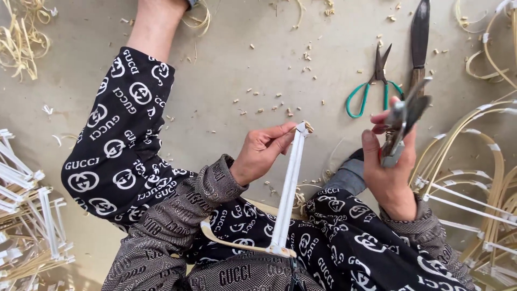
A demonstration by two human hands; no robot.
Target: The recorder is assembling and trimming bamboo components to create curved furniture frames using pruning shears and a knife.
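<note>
My left hand (262, 151) pinches the top end of a white-wrapped bamboo stick (288, 188) that stands nearly upright over my lap. Its lower end joins a curved bamboo strip (231, 243) lying across my patterned black trousers. My right hand (389, 167) is raised to the right of the stick and grips a pair of metal pruning shears (403, 123), blades pointing up and slightly apart. The shears do not touch the stick.
Green-handled scissors (374, 86) and a dark knife (418, 40) lie on the grey floor ahead. Bent bamboo frames with white wraps (474, 178) pile up at the right. White-wrapped sticks (27, 215) are heaped at the left. Bamboo chips (269, 105) litter the floor.
</note>
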